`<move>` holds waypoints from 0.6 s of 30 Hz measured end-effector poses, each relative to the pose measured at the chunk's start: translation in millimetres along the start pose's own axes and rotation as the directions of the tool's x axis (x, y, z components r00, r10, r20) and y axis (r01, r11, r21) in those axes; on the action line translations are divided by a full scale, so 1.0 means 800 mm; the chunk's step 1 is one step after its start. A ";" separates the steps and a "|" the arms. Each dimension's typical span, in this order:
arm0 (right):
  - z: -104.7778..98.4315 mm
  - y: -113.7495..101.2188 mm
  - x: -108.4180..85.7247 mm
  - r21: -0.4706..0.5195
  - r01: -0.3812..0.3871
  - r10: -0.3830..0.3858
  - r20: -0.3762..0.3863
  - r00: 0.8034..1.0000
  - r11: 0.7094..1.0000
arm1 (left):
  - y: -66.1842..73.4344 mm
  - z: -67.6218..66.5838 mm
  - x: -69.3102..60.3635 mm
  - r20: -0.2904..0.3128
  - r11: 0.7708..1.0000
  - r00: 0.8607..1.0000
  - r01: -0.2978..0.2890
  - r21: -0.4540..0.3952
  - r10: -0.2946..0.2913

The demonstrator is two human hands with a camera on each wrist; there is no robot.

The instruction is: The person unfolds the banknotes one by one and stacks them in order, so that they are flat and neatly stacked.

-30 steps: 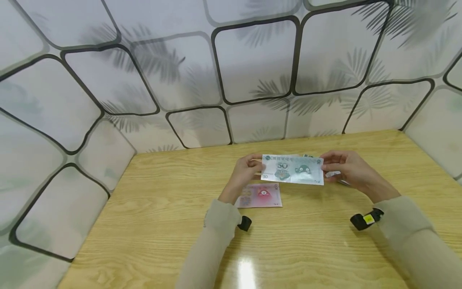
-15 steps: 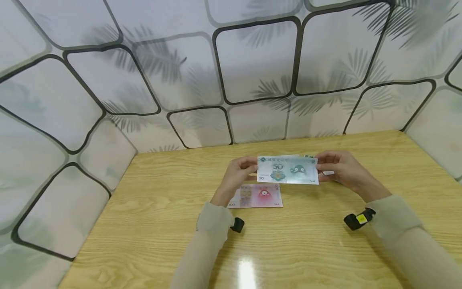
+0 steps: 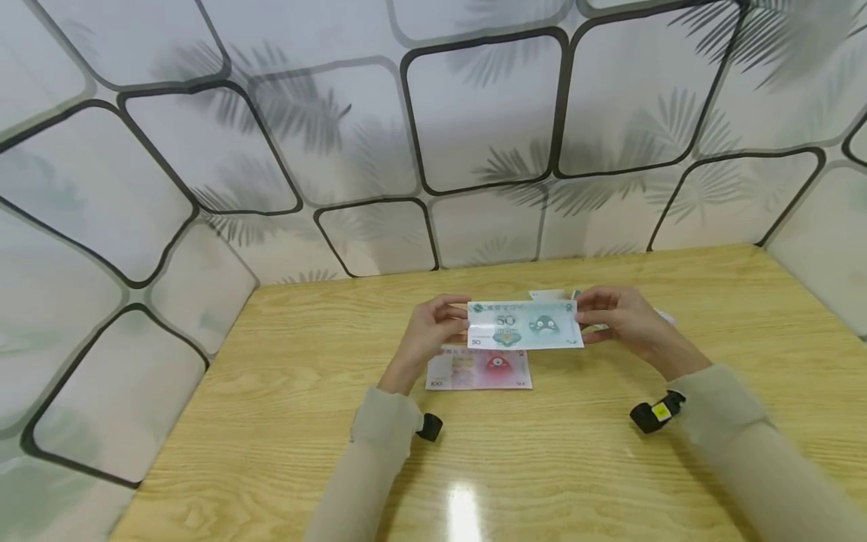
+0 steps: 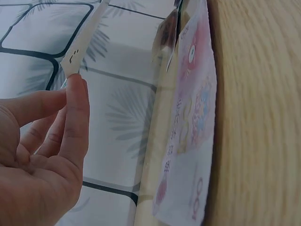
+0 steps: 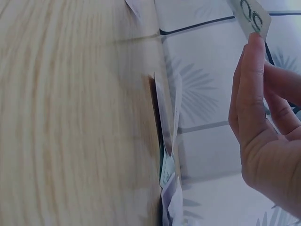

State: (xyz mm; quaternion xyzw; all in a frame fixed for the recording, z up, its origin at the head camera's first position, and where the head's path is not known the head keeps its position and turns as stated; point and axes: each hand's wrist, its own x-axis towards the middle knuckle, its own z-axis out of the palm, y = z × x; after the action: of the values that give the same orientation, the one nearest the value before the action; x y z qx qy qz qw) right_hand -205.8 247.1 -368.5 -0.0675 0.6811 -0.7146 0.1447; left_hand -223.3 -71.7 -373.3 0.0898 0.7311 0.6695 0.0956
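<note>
A green and white play banknote (image 3: pixel 525 325) marked 50 is held up flat between both hands, face toward me. My left hand (image 3: pixel 433 331) pinches its left edge between thumb and fingers. At the opposite short edge, my right hand (image 3: pixel 619 324) pinches it likewise. Below it on the table lies a pink banknote (image 3: pixel 479 370) marked 100, its upper edge partly covered from view by the green one. In the left wrist view that pink banknote (image 4: pixel 190 122) lies apart from the hand. Only a corner of the held banknote (image 5: pixel 256 19) shows in the right wrist view.
Behind the held note, more loose notes (image 5: pixel 168 165) lie in an uneven pile, mostly hidden in the head view by the note and right hand. The wooden table (image 3: pixel 305 421) meets a patterned curtain-like backdrop (image 3: pixel 484 113) along its far and side edges.
Both hands have shifted left and slightly nearer with the green banknote between them. More of the pink banknote and of the pile behind has come into view.
</note>
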 end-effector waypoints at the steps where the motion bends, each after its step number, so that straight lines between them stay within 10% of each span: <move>1: 0.002 0.001 0.001 -0.007 -0.004 0.004 0.001 1.000 1.000 | -0.001 -0.002 -0.001 -0.003 1.000 1.000 0.002 0.005 -0.002; 18: 0.035 0.015 0.019 -0.118 0.012 -0.005 0.059 0.998 0.993 | -0.010 -0.032 -0.015 -0.023 0.999 1.000 0.003 0.035 -0.003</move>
State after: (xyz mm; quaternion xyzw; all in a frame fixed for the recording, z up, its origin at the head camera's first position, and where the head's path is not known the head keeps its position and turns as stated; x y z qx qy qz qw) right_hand -210.8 215.3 -380.4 -0.0997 0.7174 -0.6712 0.1574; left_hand -218.7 -100.3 -378.6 0.0827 0.7438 0.6576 0.0867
